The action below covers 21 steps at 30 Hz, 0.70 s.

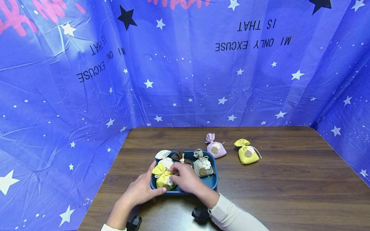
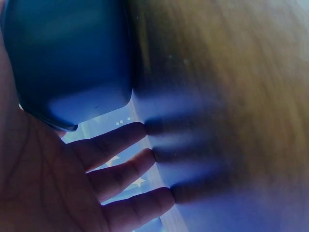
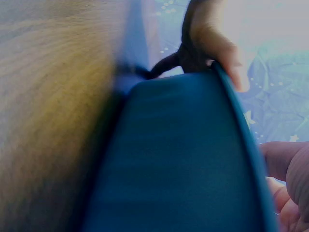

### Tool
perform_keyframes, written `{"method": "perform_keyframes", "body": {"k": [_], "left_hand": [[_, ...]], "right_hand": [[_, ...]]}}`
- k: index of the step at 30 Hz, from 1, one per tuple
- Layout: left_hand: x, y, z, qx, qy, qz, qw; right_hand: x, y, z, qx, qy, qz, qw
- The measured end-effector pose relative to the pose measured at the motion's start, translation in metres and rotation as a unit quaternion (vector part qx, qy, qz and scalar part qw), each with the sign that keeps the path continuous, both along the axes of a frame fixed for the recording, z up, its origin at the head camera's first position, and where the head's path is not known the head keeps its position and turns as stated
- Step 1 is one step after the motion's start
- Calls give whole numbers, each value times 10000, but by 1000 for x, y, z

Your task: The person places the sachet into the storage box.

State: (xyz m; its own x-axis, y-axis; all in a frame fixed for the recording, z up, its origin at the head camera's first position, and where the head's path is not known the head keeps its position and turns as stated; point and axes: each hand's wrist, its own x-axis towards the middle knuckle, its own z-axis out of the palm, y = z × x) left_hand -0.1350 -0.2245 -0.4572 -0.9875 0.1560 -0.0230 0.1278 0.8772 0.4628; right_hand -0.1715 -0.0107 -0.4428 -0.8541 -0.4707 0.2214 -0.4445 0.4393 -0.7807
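Observation:
A dark blue box (image 1: 216,184) holds several small drawstring cloth sachets. My left hand (image 1: 141,189) lies at its left front corner, thumb along the front rim. The left wrist view shows three fingers (image 2: 130,174) stretched out beside the box, off its wall. Reaching over the front rim, my right hand (image 1: 186,176) pinches at the yellow sachet (image 1: 162,181) in the front left corner, near its white flower. Behind it sits a white sachet (image 1: 164,160). A dark brown sachet (image 1: 180,156), partly covered by my right hand, lies beside a grey sachet (image 1: 202,165) with a white flower.
Behind the box's right end, a pink sachet (image 1: 216,150) lies on the wooden table (image 1: 289,179). Farther right is another yellow sachet (image 1: 248,155) with a loose white cord. A blue curtain (image 1: 188,80) with stars hangs behind the table and along its sides.

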Motion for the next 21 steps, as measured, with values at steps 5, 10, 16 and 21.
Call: {"method": "perform_keyframes", "body": {"k": [5, 10, 16, 21], "left_hand": [[0, 0, 2, -8, -26, -15, 10000], [0, 0, 1, -30, -32, -42, 10000], [0, 0, 1, -22, -72, -28, 10000], [0, 0, 1, -45, -87, -36, 9999]], "right_hand": [[0, 12, 10, -141, 31, 25, 9999], [-3, 28, 20, -234, 49, -90, 9997], [-8, 52, 30, -342, 101, -411, 9985], [-14, 76, 32, -468, 87, -665, 9966]]}}
